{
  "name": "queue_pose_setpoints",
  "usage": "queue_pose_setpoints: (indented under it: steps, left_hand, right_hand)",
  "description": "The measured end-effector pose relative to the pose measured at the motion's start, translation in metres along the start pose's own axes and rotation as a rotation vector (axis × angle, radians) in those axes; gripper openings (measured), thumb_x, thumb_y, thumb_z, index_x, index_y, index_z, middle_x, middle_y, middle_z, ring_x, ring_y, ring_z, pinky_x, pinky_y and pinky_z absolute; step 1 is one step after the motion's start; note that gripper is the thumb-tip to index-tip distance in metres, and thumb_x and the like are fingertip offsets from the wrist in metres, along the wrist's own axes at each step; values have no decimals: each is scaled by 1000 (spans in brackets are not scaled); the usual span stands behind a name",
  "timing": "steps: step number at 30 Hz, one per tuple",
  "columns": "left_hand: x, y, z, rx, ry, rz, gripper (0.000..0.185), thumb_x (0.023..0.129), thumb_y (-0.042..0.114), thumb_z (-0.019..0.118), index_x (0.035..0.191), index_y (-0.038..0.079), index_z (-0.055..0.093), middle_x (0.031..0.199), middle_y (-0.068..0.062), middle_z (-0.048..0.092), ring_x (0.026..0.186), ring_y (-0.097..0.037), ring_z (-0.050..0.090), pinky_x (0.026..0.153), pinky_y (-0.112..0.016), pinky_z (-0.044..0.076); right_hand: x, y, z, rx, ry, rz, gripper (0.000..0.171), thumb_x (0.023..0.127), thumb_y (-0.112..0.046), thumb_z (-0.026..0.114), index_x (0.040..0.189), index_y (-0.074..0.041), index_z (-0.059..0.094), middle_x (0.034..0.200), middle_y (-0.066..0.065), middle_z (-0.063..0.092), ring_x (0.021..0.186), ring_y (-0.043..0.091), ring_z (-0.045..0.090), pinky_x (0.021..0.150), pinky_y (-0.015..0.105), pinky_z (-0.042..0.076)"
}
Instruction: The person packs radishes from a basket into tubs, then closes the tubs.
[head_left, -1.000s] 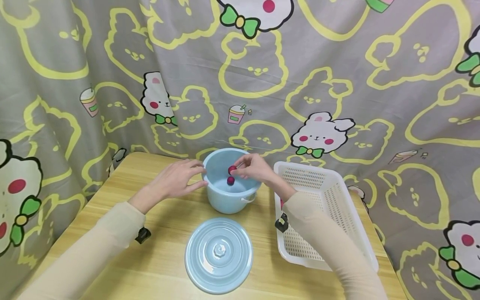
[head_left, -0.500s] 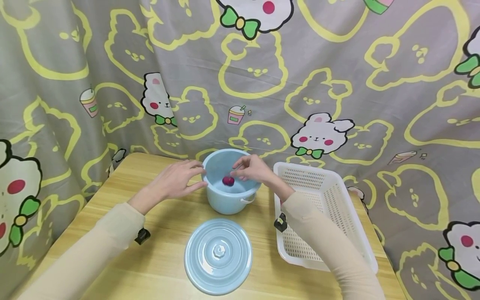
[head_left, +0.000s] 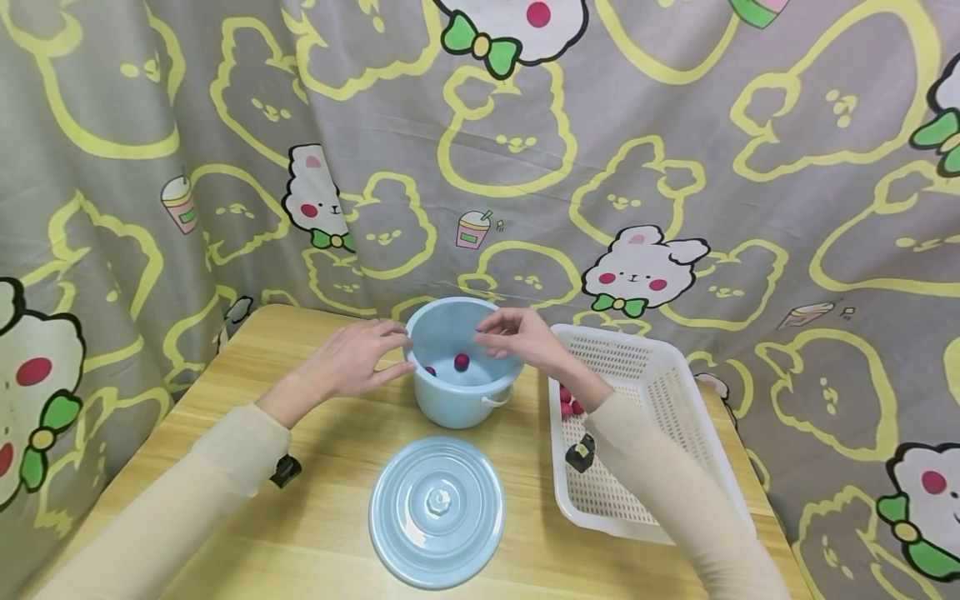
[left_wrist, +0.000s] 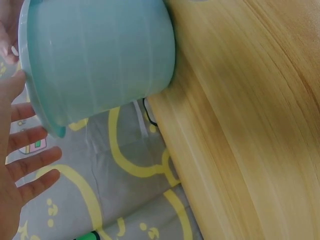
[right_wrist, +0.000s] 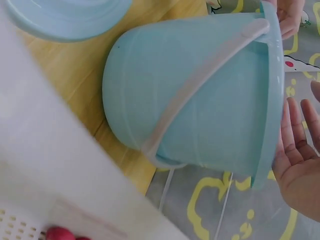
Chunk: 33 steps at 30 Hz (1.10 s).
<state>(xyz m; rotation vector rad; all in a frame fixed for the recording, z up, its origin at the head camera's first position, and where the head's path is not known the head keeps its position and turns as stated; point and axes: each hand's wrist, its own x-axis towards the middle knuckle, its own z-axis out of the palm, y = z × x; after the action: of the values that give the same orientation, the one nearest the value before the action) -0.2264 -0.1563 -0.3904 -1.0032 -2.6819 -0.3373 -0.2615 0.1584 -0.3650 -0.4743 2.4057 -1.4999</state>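
A light blue bucket [head_left: 456,408] with a pale handle stands on the table. Inside it, one small dark red round ball [head_left: 461,362] lies on the bottom; another red ball [head_left: 430,371] peeks out at the left, partly hidden by the near rim. My left hand [head_left: 363,357] is at the bucket's left rim, fingers spread and relaxed, also seen in the left wrist view. Over the right side of the rim hovers my right hand [head_left: 517,340], its fingers loosely bent and nothing in them. In the right wrist view, its fingers extend just beyond the bucket's rim.
In front of the bucket lies its round blue lid [head_left: 438,542], knob up. To the right, a white perforated basket [head_left: 720,450] holds several red balls [head_left: 567,403] near its left wall, under my right forearm. A patterned curtain [head_left: 405,125] hangs behind the wooden table [head_left: 315,533].
My right hand has let go of a red ball, which dropped into the bucket, and has drawn right. One ball has rolled to the bucket's left side. My left hand has stayed still.
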Motion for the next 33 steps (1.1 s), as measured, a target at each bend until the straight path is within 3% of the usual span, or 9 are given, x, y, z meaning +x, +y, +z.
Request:
queue_pose_setpoints:
  steps: [6,14,22,27,33]
  left_hand:
    - [0,0,-1,0,-8,-5,44,101,52,66,121,14,75,130,-13,72,117,-34,71,98,-54,60]
    - [1,0,-1,7,-5,0,44,101,53,66,120,14,75,130,-13,72,117,-34,70,99,-54,59]
    - [0,0,-1,10,-1,-1,44,101,53,66,120,14,75,129,-13,72,117,-33,71,98,-54,60]
    - [0,0,-1,14,-2,1,44,101,54,66,120,15,75,129,-13,72,116,-33,71,97,-54,60]
    - [1,0,-1,19,-4,1,45,101,54,66,121,15,75,131,-13,72,117,-34,71,97,-54,60]
  right_hand:
    - [-14,1,-14,3,2,-19,35,97,-19,75,124,4,70,105,9,75,89,26,76,87,41,66]
    - [-32,5,-32,-1,4,-52,33,100,-14,72,124,7,69,109,17,74,86,22,74,80,32,66]
    - [-49,13,-50,-37,-9,-23,38,100,-18,73,129,6,66,115,20,73,87,12,75,82,30,65]
    - [-59,20,-62,-81,-14,-6,35,100,-20,73,127,1,68,116,18,73,90,17,74,80,29,64]
    - [-69,35,-78,-107,-3,41,37,100,-21,73,128,2,67,117,17,72,92,13,73,81,24,61]
